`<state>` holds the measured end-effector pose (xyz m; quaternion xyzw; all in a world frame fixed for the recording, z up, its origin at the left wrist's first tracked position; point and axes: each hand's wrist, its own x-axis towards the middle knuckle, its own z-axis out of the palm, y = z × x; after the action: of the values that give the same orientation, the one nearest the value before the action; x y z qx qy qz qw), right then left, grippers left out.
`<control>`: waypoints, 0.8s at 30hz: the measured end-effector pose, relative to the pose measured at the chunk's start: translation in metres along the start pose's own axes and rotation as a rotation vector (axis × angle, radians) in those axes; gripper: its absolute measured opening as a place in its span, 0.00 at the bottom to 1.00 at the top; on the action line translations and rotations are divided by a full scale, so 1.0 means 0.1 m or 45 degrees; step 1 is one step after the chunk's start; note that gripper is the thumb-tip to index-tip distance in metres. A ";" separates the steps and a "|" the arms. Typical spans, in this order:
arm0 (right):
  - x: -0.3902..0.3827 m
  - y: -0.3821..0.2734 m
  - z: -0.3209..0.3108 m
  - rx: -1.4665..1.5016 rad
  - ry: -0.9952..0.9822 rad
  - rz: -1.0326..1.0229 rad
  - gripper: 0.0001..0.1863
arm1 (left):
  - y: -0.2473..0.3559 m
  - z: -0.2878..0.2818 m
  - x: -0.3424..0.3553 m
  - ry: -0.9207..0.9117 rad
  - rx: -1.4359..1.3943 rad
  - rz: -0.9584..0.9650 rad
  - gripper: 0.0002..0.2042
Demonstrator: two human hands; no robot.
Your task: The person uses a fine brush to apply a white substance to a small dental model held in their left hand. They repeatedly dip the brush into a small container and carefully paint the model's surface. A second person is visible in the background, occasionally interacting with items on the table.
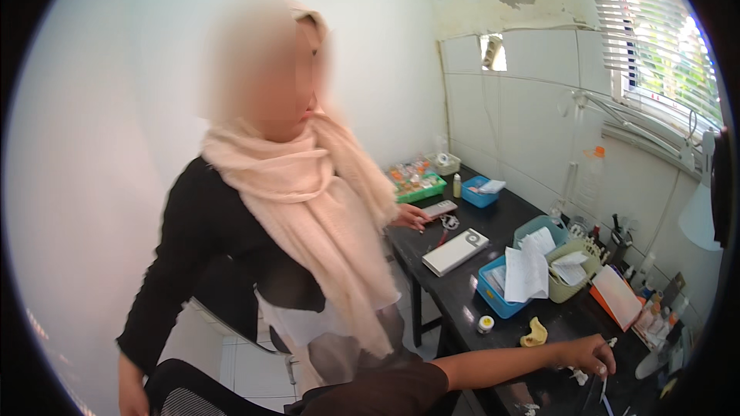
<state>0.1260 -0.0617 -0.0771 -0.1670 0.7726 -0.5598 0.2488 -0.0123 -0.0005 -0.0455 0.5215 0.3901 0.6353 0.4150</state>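
My left hand (590, 356) is low over the black table (455, 293) at the right, its brown-sleeved arm reaching in from the lower edge. The fingers are pinched on a thin pale stick (604, 389) that points down toward the tabletop. Small white bits (578, 375) lie beside the hand. Just behind my wrist sits a yellow curved piece like a plaster cast (533, 332), and left of that a small round jar (486, 324) with a yellow band. My right hand is out of the picture.
A person in dark clothes and a pale scarf (301, 185) stands at the left, one hand (411, 217) at the table's edge. Blue basket (501, 310), green basket (420, 192), white box (455, 252), orange-and-white folder (617, 296), bottles and a lamp (700, 219) line the table.
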 end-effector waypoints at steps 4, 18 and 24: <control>-0.16 0.12 -0.27 -0.067 0.111 -0.027 0.21 | 0.38 -0.24 0.17 0.022 0.259 0.019 0.20; -0.26 0.40 -0.91 -0.075 0.247 -0.052 0.23 | 0.29 0.06 0.09 -0.106 -0.307 -0.099 0.28; -0.28 0.64 -1.35 -0.087 0.320 0.013 0.24 | 0.13 0.09 0.07 -0.002 -0.387 -0.114 0.26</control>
<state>0.0735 0.0791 -0.0982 -0.1001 0.8172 -0.5483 0.1470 -0.0062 0.0024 -0.0295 0.4354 0.3122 0.6673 0.5174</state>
